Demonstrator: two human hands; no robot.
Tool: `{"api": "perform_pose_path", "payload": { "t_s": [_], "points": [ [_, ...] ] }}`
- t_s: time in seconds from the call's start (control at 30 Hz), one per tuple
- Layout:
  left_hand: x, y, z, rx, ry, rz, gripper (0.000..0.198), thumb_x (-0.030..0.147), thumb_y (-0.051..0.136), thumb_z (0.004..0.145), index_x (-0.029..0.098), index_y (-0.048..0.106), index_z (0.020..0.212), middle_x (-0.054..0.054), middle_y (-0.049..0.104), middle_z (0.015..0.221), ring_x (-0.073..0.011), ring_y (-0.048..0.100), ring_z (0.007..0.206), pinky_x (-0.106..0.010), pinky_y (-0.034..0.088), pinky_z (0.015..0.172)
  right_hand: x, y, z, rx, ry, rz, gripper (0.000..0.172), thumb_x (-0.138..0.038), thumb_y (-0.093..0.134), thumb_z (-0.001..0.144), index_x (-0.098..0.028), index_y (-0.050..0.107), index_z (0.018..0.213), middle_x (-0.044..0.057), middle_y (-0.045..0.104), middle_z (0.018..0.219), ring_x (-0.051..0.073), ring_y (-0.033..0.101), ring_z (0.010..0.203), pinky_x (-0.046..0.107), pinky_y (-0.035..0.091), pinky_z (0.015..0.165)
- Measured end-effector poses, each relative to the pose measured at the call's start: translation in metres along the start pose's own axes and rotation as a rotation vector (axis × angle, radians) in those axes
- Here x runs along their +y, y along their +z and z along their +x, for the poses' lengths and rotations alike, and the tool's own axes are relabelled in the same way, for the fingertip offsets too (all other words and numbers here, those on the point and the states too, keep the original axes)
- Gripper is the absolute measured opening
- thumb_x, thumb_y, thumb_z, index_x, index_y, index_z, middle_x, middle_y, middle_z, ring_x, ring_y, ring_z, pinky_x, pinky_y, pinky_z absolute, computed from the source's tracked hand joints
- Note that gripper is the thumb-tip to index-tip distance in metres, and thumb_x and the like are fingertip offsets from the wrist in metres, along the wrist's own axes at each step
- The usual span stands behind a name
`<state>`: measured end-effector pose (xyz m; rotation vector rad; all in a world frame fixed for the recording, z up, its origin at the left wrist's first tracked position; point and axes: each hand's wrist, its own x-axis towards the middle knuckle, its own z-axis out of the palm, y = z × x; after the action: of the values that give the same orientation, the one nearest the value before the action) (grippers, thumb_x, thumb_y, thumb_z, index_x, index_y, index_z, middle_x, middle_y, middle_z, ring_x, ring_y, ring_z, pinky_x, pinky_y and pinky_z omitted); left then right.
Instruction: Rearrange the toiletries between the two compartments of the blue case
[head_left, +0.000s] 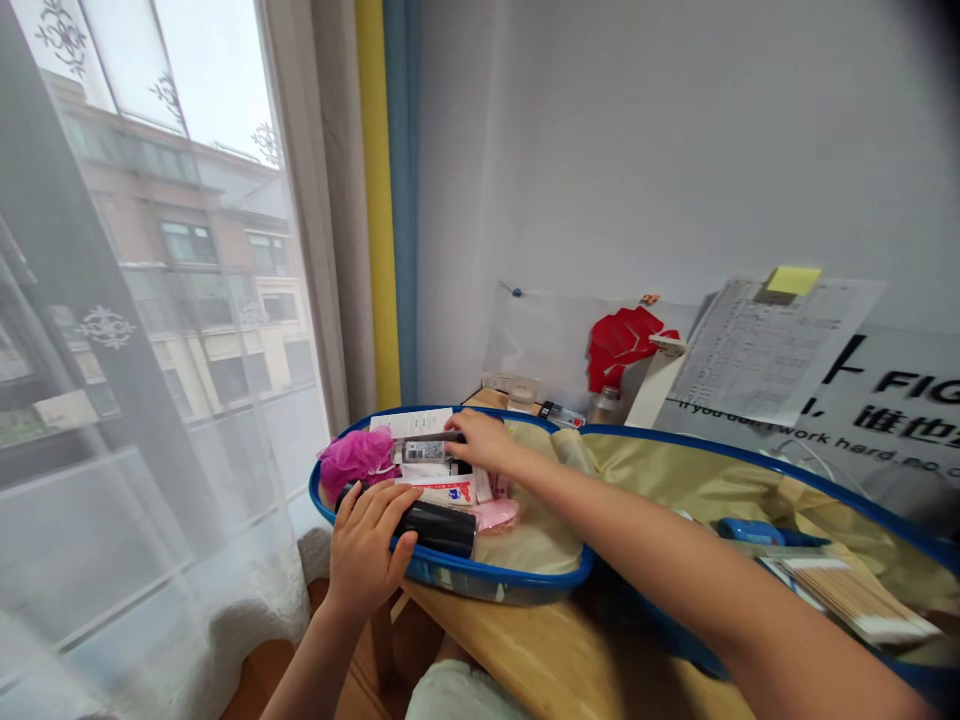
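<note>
An open case with a blue rim (517,582) and beige lining stands on a wooden table. My left hand (369,535) is wrapped over a black cylinder (439,528) lying at the near edge of the left half. Farther in, my right hand (480,440) is closed at the end of a slim dark stick (431,437); its fingertips are partly hidden. Below that stick lies a clear bottle (424,452) with a printed label. A magenta bath puff (356,458) fills the left end. Between my hands are a white-and-red pack (448,492) and a pink plastic item (496,515).
The case's right half holds a blue item (750,531) and a pack of cotton swabs (855,590). Behind it stand a glass jar (604,405) and clipped papers (765,345). A sheer curtain (172,400) hangs at the left; the wooden table's edge (480,630) is nearest me.
</note>
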<state>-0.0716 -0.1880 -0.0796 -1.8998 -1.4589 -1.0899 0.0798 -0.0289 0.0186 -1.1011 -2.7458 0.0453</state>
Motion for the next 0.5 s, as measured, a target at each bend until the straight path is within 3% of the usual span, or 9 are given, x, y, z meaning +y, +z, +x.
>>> {"api": "perform_pose_path", "payload": {
  "t_s": [0.13, 0.27, 0.4, 0.5],
  "points": [
    [-0.001, 0.000, -0.001, -0.009, -0.002, 0.004, 0.041, 0.040, 0.031, 0.094, 0.020, 0.061, 0.115, -0.007, 0.067, 0.111, -0.0232, 0.057, 0.107, -0.041, 0.025, 0.105, 0.057, -0.048, -0.017, -0.043, 0.129, -0.012, 0.032, -0.041, 0.051, 0.091, -0.017, 0.058, 0.111, 0.006, 0.061, 0.112, 0.015, 0.060, 0.097, 0.038, 0.051, 0.086],
    [-0.001, 0.001, -0.001, -0.002, 0.009, 0.008, 0.040, 0.039, 0.032, 0.094, 0.020, 0.061, 0.115, -0.007, 0.068, 0.111, -0.0234, 0.057, 0.106, -0.042, 0.025, 0.104, 0.133, -0.076, -0.070, -0.227, 0.293, -0.067, 0.029, -0.039, 0.054, 0.089, -0.015, 0.060, 0.104, 0.004, 0.063, 0.102, 0.014, 0.061, 0.089, 0.035, 0.052, 0.080],
    [-0.002, 0.000, 0.000, 0.016, 0.030, 0.018, 0.040, 0.039, 0.031, 0.094, 0.019, 0.060, 0.114, -0.007, 0.068, 0.109, -0.0233, 0.057, 0.103, -0.041, 0.026, 0.103, 0.181, -0.060, -0.137, -0.415, 0.414, -0.111, 0.023, -0.037, 0.052, 0.091, -0.018, 0.062, 0.099, 0.004, 0.064, 0.101, 0.011, 0.060, 0.086, 0.031, 0.052, 0.078],
    [-0.002, 0.000, 0.000, 0.016, 0.038, 0.030, 0.040, 0.038, 0.031, 0.095, 0.019, 0.060, 0.114, -0.007, 0.068, 0.108, -0.0231, 0.057, 0.103, -0.041, 0.026, 0.102, 0.194, -0.038, -0.170, -0.430, 0.470, -0.142, 0.026, -0.037, 0.056, 0.089, -0.016, 0.061, 0.103, 0.004, 0.063, 0.103, 0.013, 0.061, 0.088, 0.033, 0.053, 0.079]
  ]
}}
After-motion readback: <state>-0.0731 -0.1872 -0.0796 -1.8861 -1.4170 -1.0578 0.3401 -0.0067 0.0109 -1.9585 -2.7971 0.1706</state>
